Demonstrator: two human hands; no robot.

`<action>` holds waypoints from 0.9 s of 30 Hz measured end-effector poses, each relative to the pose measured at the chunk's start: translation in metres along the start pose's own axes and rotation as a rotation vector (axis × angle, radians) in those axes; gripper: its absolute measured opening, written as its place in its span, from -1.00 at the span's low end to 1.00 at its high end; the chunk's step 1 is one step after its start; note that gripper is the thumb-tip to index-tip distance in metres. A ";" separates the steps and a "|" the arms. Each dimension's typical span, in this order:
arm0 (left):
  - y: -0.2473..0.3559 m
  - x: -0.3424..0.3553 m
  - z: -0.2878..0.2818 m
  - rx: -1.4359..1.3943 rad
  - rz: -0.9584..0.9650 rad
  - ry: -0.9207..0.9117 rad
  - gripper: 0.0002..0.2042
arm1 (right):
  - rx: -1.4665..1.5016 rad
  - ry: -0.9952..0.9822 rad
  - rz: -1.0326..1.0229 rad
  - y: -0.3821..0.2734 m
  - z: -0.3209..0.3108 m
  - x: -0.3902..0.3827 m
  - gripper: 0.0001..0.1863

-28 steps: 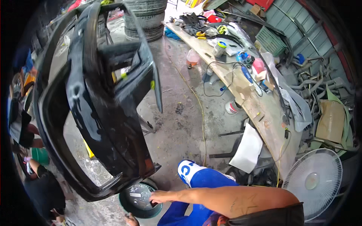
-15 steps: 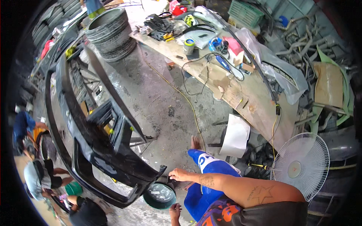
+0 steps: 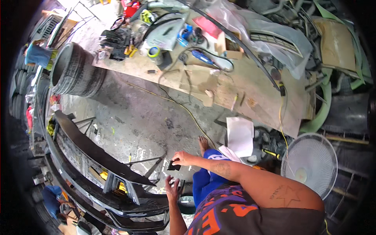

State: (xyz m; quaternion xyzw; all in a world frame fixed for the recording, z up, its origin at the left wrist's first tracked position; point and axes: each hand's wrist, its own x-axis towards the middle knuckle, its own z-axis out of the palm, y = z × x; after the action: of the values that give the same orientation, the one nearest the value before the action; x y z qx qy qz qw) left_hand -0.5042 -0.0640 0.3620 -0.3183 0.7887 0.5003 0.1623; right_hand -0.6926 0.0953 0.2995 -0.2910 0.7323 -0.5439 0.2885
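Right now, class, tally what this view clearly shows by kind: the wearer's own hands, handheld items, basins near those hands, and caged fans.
Own hands: 2 (left hand, right hand)
Handheld items: 1 (dark flat piece, right hand)
Basins: 1 (dark green basin, partly hidden)
Fans: 1 (white fan)
Total: 5

Black pad (image 3: 173, 167) matt; bumper (image 3: 98, 200) glossy plastic; tabletop (image 3: 274, 111) matt wood.

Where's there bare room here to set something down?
Widest is the floor beyond your right hand, between the stacked tires, table and black bumper, though a yellow cord crosses it. Smaller: the table's near right corner, between white paper and black bar. Crowded: the table's far side, with a can, blue tool and plastic sheet.
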 end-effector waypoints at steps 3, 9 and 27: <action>0.070 0.048 -0.014 -0.197 0.093 -0.025 -0.44 | 0.155 -0.190 0.184 -0.022 -0.045 0.029 -0.52; 0.170 0.126 -0.031 -0.375 0.155 -0.154 -0.75 | 0.325 -0.016 0.213 -0.054 -0.117 0.074 -0.55; 0.238 0.292 -0.075 -0.068 -0.098 0.034 -0.71 | 0.784 0.762 0.755 0.193 -0.432 0.328 -0.62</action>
State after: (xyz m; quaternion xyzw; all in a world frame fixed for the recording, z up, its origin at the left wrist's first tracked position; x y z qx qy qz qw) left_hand -0.8753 -0.1597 0.3911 -0.3701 0.7575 0.5127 0.1624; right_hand -1.2512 0.1705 0.1831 0.3246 0.5828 -0.6964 0.2646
